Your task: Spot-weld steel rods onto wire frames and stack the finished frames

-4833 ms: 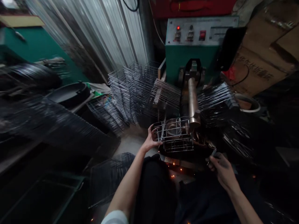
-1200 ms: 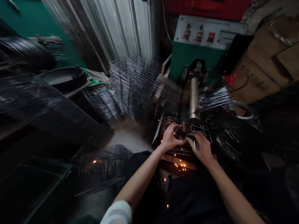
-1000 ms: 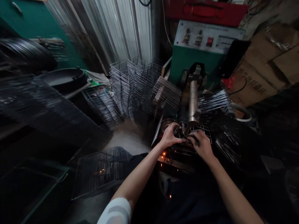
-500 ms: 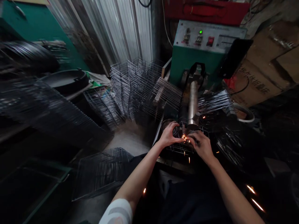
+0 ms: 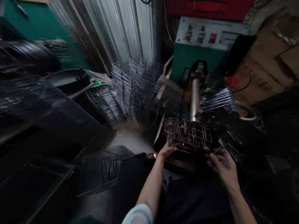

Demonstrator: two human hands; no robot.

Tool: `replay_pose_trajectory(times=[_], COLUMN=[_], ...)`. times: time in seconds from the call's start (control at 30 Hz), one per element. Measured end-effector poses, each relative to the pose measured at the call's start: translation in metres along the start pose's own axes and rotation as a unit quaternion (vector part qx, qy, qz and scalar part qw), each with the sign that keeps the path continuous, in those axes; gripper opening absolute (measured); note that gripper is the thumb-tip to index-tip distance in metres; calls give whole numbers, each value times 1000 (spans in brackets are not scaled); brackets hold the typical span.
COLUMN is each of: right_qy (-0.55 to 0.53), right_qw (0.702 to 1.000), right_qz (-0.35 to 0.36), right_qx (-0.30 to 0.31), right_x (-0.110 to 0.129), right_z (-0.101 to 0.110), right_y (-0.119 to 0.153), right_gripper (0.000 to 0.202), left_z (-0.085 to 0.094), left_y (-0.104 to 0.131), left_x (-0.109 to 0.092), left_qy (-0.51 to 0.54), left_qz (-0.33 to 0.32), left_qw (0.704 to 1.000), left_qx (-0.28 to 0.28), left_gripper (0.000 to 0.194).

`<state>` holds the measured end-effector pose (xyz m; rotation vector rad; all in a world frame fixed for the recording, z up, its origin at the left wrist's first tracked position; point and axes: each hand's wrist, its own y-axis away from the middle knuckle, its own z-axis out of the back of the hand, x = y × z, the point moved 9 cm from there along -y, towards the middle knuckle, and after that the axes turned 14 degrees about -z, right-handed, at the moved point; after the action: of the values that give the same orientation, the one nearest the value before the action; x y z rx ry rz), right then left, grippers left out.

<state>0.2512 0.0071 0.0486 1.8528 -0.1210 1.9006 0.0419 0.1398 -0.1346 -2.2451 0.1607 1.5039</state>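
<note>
My left hand (image 5: 167,150) grips the left lower edge of a small wire rack (image 5: 202,134), thumb up against its wires. The rack sits below the metal arm (image 5: 195,102) of a green welding machine (image 5: 187,59), and a small orange glow shows on its wires. To the right and apart from the rack is my right hand (image 5: 223,163), its fingers pinched together. A small pale, shiny bit (image 5: 206,148) shows by its fingertips; what the fingers hold is too dark to make out. A round metal dish (image 5: 171,125) stands just behind my left hand.
Stacked wire grids (image 5: 126,87) stand left of the machine, with another wire grid stack (image 5: 105,169) nearer me. Loose metal wires (image 5: 217,99) lie right of the arm. A cardboard box (image 5: 259,77) and a white-rimmed bucket (image 5: 247,115) are at the right.
The bright sparks at the machine's tip have faded to a small glow, and the green panel light is off. My right hand has drawn back to the right, while my left has shifted slightly down.
</note>
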Motion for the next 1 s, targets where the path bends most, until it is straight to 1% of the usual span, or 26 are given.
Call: replay_pose_trajectory(times=[0.07, 0.1, 0.17, 0.23, 0.3, 0.37, 0.4, 0.43, 0.47, 0.5, 0.53, 0.57, 0.6, 0.63, 0.67, 0.73, 0.8, 0.9, 1.0], right_qy=[-31, -44, -61, -62, -54, -50, -51, -51, -42, -20, 18, 70, 128, 185, 235, 305, 355, 428, 482], right_qw=[999, 999, 997, 994, 987, 978, 973, 967, 959, 950, 941, 931, 922, 913, 905, 886, 859, 803, 751], right_qz=[-13, -21, -40, -68, -97, -113, -109, -96, -75, -46, -11, 28, 68, 108, 148, 221, 291, 383, 440], right_qx=[-4, 1, 26, 66, 114, 169, 198, 231, 269, 307, 338, 357, 360, 348, 324, 271, 228, 159, 103], right_x=[-1, -1, 1, 5, 10, 18, 24, 32, 40, 48, 55, 59, 61, 61, 60, 55, 48, 37, 29], right_z=[-2, -5, -15, -28, -41, -50, -54, -58, -64, -70, -77, -84, -91, -97, -101, -107, -109, -104, -97], right_y=[6, 9, 16, 25, 38, 55, 63, 72, 80, 89, 96, 101, 103, 102, 98, 87, 78, 71, 71], right_gripper=[38, 38, 40, 41, 40, 36, 36, 37, 41, 43, 43, 38, 29, 21, 17, 17, 17, 27, 38], left_z=[3, 6, 16, 32, 50, 64, 66, 64, 59, 52, 44, 33, 22, 10, -3, -27, -44, -58, -65], left_y=[3, 6, 15, 26, 38, 49, 54, 58, 62, 66, 69, 70, 69, 67, 63, 52, 39, 23, 14], left_x=[1, -3, -20, -51, -96, -144, -166, -182, -194, -201, -204, -203, -200, -195, -189, -176, -167, -159, -160], left_qy=[47, 54, 28, -21, -94, -173, -203, -225, -237, -241, -239, -238, -241, -250, -265, -302, -326, -334, -334], left_qz=[53, 71, 76, 55, 15, -20, -28, -25, -17, -8, 0, 2, -2, -12, -24, -49, -67, -78, -96], left_qw=[997, 996, 996, 996, 991, 980, 976, 973, 971, 971, 970, 970, 968, 964, 959, 944, 935, 932, 932], left_qx=[-15, -22, -35, -61, -89, -92, -74, -46, -15, 14, 38, 57, 73, 88, 103, 125, 127, 113, 99], left_gripper=[107, 111, 113, 110, 108, 110, 110, 111, 111, 111, 112, 111, 107, 102, 95, 81, 75, 75, 73])
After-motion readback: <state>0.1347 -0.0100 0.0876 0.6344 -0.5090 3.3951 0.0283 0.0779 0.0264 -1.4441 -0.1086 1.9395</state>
